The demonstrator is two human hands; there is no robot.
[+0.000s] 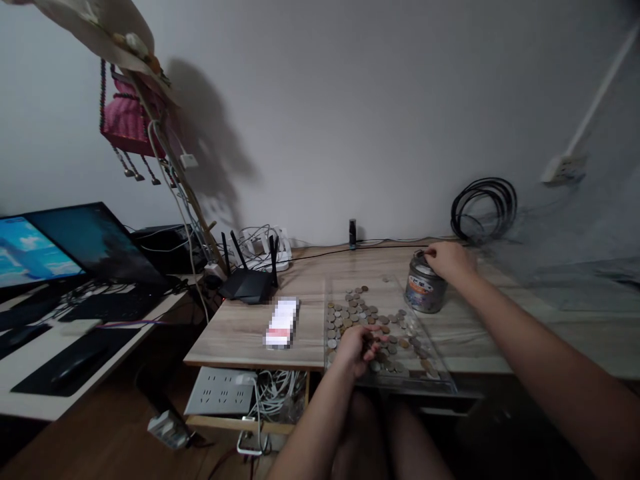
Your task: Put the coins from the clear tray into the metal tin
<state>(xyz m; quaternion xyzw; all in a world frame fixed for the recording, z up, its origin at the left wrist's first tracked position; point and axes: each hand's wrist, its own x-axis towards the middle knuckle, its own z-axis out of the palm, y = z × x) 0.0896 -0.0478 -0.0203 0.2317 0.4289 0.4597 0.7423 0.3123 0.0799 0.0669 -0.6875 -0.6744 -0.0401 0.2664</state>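
Many coins (pixel 353 312) lie spread over a clear plastic sheet or shallow tray (pixel 417 313) on the wooden desk. Low over the coins' near side, my left hand (pixel 356 348) is turned partly palm up, its fingers curled round what look like a few coins. A round metal tin (pixel 426 293) with a printed label stands upright at the right of the coins. My right hand (pixel 450 260) is at the tin's top, thumb and fingers pinched together at the rim or opening. Whatever is between those fingertips is hidden.
Left of the coins lies a phone (pixel 283 323) with a lit screen. Behind it stand a black router (pixel 247 285) and tangled white cables. A small dark bottle (pixel 353 233) and a coil of black cable (pixel 483 208) are near the wall. Laptops (pixel 100 247) stand far left.
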